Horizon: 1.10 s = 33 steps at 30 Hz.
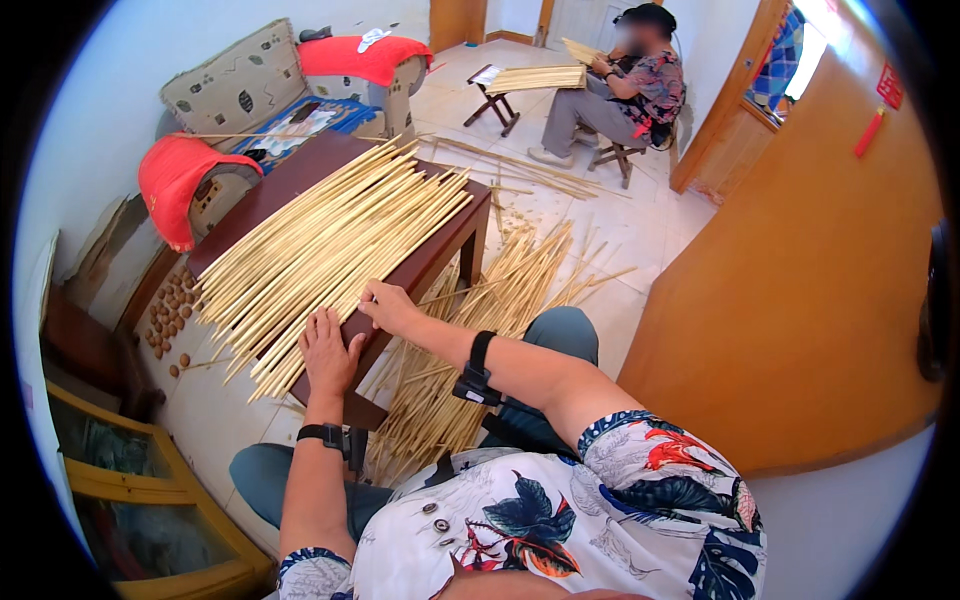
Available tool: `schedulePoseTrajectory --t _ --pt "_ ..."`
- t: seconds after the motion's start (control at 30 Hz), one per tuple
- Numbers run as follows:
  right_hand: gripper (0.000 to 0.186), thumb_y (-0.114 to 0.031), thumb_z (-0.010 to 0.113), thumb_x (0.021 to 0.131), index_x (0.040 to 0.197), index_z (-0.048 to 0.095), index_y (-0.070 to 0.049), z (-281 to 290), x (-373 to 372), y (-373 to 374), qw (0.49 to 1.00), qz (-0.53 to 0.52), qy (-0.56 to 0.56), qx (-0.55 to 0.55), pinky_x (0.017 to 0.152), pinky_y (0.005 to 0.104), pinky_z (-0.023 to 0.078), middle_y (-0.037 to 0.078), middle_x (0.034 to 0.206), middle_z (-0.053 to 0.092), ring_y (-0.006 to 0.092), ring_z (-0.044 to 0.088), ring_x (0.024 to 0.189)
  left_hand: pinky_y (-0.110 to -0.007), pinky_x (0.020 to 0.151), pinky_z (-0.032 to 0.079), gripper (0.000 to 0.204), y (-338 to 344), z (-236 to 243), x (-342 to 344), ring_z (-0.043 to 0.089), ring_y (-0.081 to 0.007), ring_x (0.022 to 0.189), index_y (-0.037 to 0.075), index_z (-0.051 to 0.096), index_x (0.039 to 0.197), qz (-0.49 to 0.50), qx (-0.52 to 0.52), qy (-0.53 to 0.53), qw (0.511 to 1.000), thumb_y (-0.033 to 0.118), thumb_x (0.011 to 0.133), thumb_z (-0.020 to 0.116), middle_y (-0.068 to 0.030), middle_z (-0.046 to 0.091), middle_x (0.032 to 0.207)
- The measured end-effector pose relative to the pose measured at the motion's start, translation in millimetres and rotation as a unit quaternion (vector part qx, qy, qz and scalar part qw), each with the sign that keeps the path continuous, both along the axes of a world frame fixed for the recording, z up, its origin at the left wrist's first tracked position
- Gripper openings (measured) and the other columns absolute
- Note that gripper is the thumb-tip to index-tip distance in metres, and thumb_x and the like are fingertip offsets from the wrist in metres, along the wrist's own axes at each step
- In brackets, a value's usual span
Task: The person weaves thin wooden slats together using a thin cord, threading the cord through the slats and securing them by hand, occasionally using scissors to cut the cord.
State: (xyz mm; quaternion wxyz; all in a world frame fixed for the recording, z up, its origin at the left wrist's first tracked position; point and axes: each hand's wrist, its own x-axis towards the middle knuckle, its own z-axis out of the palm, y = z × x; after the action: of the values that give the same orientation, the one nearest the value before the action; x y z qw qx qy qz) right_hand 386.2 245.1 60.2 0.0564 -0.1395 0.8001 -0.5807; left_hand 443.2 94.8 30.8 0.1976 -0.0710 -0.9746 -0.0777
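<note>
A wide row of long, pale yellow plant stalks (330,235) lies side by side across a dark brown table (430,250). Fingers stretched out, my left hand (328,352) rests flat on the near stalks, close to their lower left ends. Just to its right, my right hand (390,306) is closed, thumb and fingers pinched at the nearmost stalk along the table's edge. Its fingertips partly hide what they grip. Black straps with small devices circle both of my forearms.
More stalks (520,285) are heaped on the floor right of the table, against my legs. A person (640,90) sits on a stool beyond, holding stalks. Round brown things (170,310) lie on the floor at left. An orange-brown door (800,270) stands at right.
</note>
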Motion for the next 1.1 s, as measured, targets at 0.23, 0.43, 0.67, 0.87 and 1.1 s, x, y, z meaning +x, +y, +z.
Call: schedulePoseTrajectory --t 0.23,0.43,0.67,0.87,1.1 --pt "0.012 -0.016 0.051 0.078 0.077 0.052 -0.004 -15.5 -34.4 -38.0 0.972 -0.051 0.222 0.052 0.065 0.0418 0.044 0.017 0.075 0.057 0.0358 0.055 0.075 -0.042 0.098 0.024 0.066 0.8 2.7 0.0 0.031 -0.0323 0.121 -0.002 0.038 0.124 -0.008 0.000 0.007 1.000 0.040 0.077 0.057 -0.0169 0.037 0.130" --pt "0.012 -0.016 0.055 0.078 0.081 0.051 -0.005 -38.0 -36.0 -41.1 0.960 -0.111 0.241 0.086 0.065 0.0382 0.045 0.013 0.077 0.056 0.0324 0.056 0.073 -0.042 0.100 0.022 0.067 3.5 4.8 0.7 0.029 -0.0324 0.122 -0.003 0.036 0.126 -0.005 -0.002 -0.010 1.000 0.041 0.079 0.055 -0.0172 0.036 0.131" --pt "0.013 -0.019 0.049 0.082 0.082 0.049 -0.006 -36.5 -30.5 -42.0 0.955 -0.104 0.263 0.094 0.066 0.0403 0.046 0.014 0.081 0.055 0.0336 0.055 0.076 -0.042 0.099 0.022 0.065 1.5 1.8 0.9 0.028 -0.0315 0.123 -0.002 0.036 0.126 -0.001 -0.005 -0.003 1.000 0.038 0.079 0.055 -0.0162 0.034 0.132" --pt "0.012 -0.018 0.049 0.081 0.082 0.048 -0.006 -38.2 -30.0 -40.4 0.950 -0.105 0.275 0.101 0.065 0.0394 0.046 0.014 0.080 0.054 0.0332 0.055 0.074 -0.042 0.099 0.022 0.065 2.1 1.4 0.2 0.029 -0.0319 0.123 -0.002 0.036 0.126 -0.004 0.000 -0.002 1.000 0.038 0.080 0.055 -0.0162 0.035 0.132" --pt "0.011 -0.017 0.049 0.081 0.082 0.047 -0.006 -39.5 -31.2 -41.6 0.944 -0.120 0.290 0.097 0.064 0.0392 0.046 0.015 0.080 0.053 0.0334 0.055 0.073 -0.042 0.100 0.022 0.065 2.5 0.0 -0.9 0.029 -0.0318 0.123 -0.002 0.036 0.126 -0.004 -0.003 0.008 1.000 0.038 0.079 0.055 -0.0162 0.035 0.132"
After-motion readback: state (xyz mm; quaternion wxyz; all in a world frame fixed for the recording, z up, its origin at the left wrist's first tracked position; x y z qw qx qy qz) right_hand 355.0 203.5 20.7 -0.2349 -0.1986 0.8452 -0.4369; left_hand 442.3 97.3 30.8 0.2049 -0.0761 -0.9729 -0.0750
